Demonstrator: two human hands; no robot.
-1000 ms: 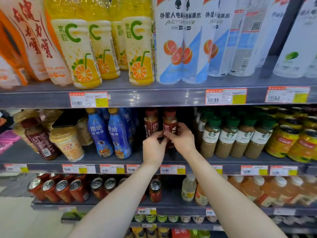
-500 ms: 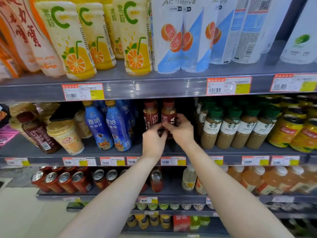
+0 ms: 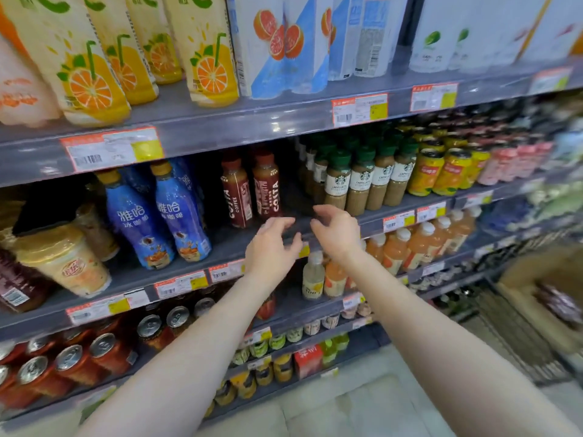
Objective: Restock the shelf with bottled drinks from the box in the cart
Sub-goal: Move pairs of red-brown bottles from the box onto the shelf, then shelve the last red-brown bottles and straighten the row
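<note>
Head view: a grey store shelf (image 3: 233, 244) runs in tiers across the frame, with price tags along each front edge. Two brown Costa coffee bottles (image 3: 267, 186) stand upright side by side, set back on the middle tier, between blue bottles (image 3: 176, 212) and green-capped Starbucks bottles (image 3: 359, 181). The left hand (image 3: 271, 247) and right hand (image 3: 337, 231) hover at that tier's front edge, just below the Costa bottles, with fingers loosely curled, grasping nothing. At the lower right, blurred, a cardboard box (image 3: 536, 272) sits in a wire cart (image 3: 517, 335) on the pale tiled floor (image 3: 347, 411).
</note>
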